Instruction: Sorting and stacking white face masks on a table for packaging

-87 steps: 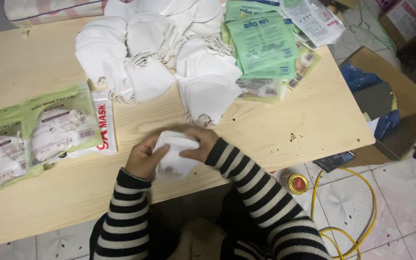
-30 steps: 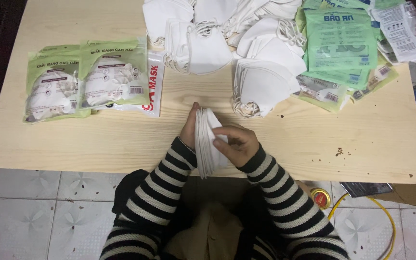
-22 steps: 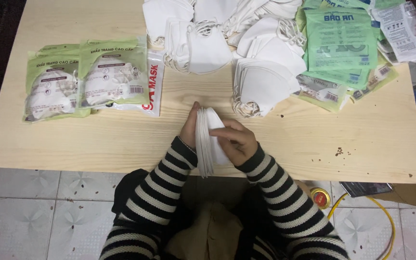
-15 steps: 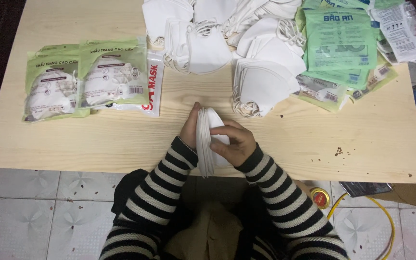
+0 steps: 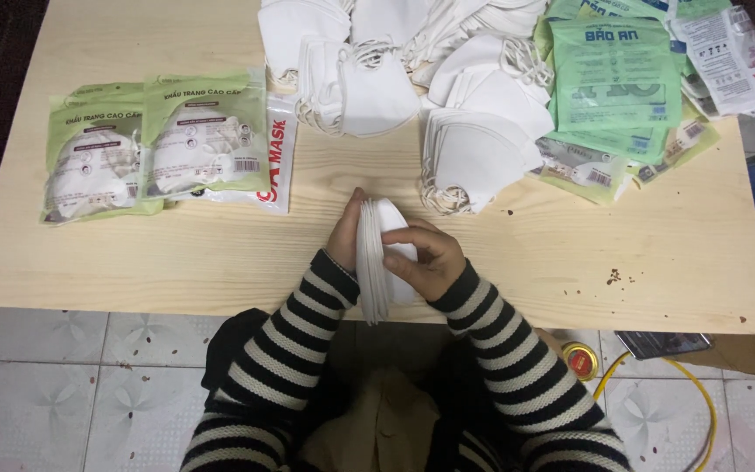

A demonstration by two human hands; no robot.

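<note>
Both hands, left hand [image 5: 345, 234] and right hand [image 5: 423, 260], clasp an upright stack of folded white masks [image 5: 375, 260] at the desk [image 5: 220, 253] near edge, apparently pressed flat between the palms.

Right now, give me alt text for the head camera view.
Both hands, left hand and right hand, press a stack of white folded masks upright on a wooden table. Loose white masks lie beyond, green mask packets to the left.

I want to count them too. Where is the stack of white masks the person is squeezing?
In the head view, the stack of white masks stands on edge between the left hand and right hand, at the wooden table's near edge.
</note>
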